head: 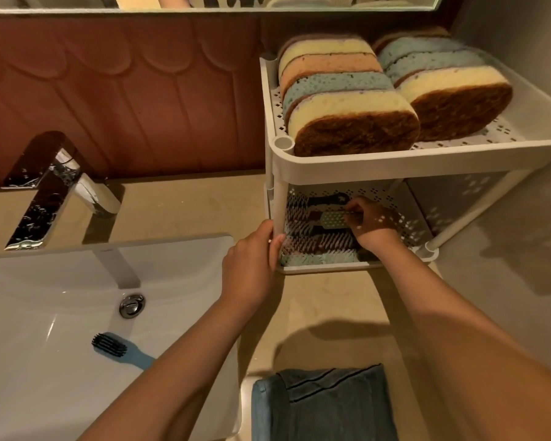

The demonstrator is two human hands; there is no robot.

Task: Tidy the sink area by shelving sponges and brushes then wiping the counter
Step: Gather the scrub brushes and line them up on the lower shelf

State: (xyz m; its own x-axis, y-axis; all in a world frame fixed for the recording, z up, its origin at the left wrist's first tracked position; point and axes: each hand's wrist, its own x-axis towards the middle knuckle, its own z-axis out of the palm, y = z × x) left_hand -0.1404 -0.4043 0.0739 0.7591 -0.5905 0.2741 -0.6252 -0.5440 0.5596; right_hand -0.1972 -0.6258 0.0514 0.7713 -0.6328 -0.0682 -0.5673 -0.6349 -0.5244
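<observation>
The right grip [371, 222] is deep inside the lower shelf [395, 205] of the rack, right of centre in the frame. Its fingers are pinched on the pale perforated handle of a green-handled brush [331, 219], which lies across the other brushes [318, 243] packed there, bristles to the left. The left grip [252, 259] is closed round the rack's front post [279, 202], apparently steadying it. The sponges [347, 103] stand in two rows on the top shelf [395, 160], so that part of the job looks done. What counts for the next move is the blue brush [115, 346] lying in the sink [45, 297] at the lower left. It is well apart from both grips, below and left of them. Its long axis runs from the dark bristle head at the upper left down to the handle at the lower right, and the handle end slips out of sight under the left forearm. The left grip is plainly the nearer one and would meet the handle first. A folded towel [325, 405] waits on the worktop [331, 297] at bottom centre, likely for the wiping.
</observation>
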